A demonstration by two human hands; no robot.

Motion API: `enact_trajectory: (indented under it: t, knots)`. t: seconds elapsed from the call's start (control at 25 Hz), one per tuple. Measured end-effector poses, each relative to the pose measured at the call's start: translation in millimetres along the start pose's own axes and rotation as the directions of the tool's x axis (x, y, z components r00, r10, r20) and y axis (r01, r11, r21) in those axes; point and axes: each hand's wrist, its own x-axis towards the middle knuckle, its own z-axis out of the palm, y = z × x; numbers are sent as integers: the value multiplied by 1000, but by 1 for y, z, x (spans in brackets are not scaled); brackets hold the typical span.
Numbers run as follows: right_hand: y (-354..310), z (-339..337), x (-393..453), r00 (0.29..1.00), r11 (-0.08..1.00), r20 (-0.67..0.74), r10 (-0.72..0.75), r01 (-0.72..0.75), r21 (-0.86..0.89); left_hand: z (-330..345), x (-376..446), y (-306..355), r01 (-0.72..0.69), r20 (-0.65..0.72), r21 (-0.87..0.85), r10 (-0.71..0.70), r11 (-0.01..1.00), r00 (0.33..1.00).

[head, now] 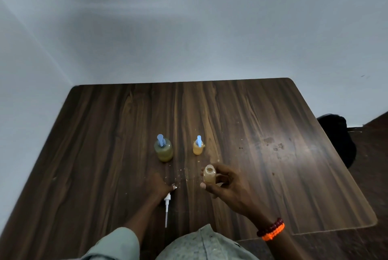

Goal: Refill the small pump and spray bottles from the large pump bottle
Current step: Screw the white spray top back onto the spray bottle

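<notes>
My right hand (pixel 225 182) pinches the open bottle (pixel 209 174) between thumb and fingertips, just above the table (pixel 262 133). My left hand (pixel 159 184) curls its fingers on the sprayer (pixel 167 203) lying there. I'd keep the bottle upright, thread the tube straight in, then twist.

Dark wooden table (pixel 262 112), grey wall (pixel 189 18), black bag (pixel 340 133) beside table's right edge.
</notes>
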Motion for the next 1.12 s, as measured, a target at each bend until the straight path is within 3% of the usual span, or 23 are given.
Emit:
enact_trajectory:
  t: [0.24, 0.56, 0.72, 0.8, 0.96, 1.12]
  knots:
    - [8, 4, -7, 1000, 1000, 10, 11, -11, -6, 2, -9, 2, 5, 17, 209, -9, 978, 1000]
    - [10, 5, -2, 999, 999, -2, -52, 52, 7, -2, -27, 3, -65, 234, 389, -30, 919, 972]
    - [17, 6, 1, 999, 998, 7, -50, 51, -34, -16, -50, 26, -115, 78, 123, 106, 986, 991]
    - [21, 5, 2, 999, 999, 17, -37, 37, -40, -35, -65, 50, -167, -54, -124, 161, 978, 985]
    - [25, 4, 4, 1000, 999, 9, -5, 6, -42, -69, -104, 103, -423, -293, -473, 315, 773, 903]
    - [25, 5, 9, 999, 997, 18, 31, -30, -70, -84, -128, 125, -577, -371, -602, 446, 552, 815]
